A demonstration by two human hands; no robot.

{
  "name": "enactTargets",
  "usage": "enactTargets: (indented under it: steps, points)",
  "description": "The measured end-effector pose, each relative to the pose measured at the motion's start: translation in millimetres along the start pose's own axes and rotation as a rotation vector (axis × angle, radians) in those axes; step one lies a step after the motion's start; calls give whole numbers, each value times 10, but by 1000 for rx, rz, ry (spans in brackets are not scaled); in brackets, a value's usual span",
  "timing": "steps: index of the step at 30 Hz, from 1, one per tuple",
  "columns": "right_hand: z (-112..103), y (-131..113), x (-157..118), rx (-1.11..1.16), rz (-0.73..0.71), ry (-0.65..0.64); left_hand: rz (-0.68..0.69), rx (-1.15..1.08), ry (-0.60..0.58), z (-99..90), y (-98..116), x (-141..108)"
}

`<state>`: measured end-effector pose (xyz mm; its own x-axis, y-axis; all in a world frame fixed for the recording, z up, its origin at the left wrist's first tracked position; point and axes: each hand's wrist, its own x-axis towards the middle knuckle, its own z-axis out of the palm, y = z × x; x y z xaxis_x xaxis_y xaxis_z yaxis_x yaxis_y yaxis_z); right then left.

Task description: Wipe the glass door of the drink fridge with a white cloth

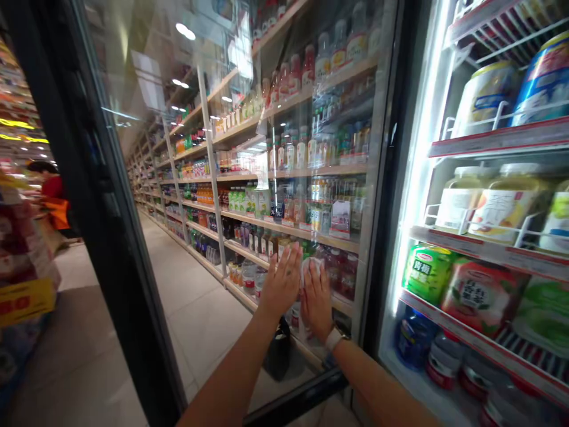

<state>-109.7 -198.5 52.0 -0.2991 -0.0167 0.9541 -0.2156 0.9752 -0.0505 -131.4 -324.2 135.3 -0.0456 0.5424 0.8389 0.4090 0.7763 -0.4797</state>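
Note:
The glass door [195, 332] of a drinks cooler stands swung open in front of me, with shelves of bottles showing in its pane. My left hand [283, 281] lies against the glass with its fingers stretched out and nothing in it. Beside it, my right hand [317, 302] presses a white cloth or tissue [305, 270] to the pane, mostly covered by the fingers. A light band [334, 339] circles the right wrist. Both hands are at the lower middle of the pane, almost touching each other.
To the right, the lit cooler shelves [489, 237] hold bottles, cartons and cans. The door's black frame [84, 178] runs down the left. Beyond it are a person in red [52, 184], a stacked display with a yellow sign [26, 301] and a tiled floor [98, 367].

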Motion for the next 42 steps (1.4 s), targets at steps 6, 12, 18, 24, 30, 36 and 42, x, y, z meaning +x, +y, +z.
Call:
enactTargets:
  steps: [6, 12, 18, 24, 30, 36, 42]
  points:
    - [60, 2, -442, 6, 14, -57, -5, 11, 2, -19, 6, 17]
    - [-140, 131, 88, -11, 19, -50, -7, 4, -17, -29, 2, 16]
    - [-302, 202, 786, -1, 39, 40, -6, -11, -4, -33, 2, 26]
    - [-196, 159, 318, 2, -4, -1, -6, -7, 18, -67, 3, 34]
    - [-13, 130, -282, 15, -8, -39, -17, -29, -33, -36, 3, 14]
    - [-132, 189, 179, 28, -19, -21, -16, -44, -86, -26, 3, 11]
    - [-263, 162, 878, 25, 8, 69, -5, -14, -28, -15, -11, -2]
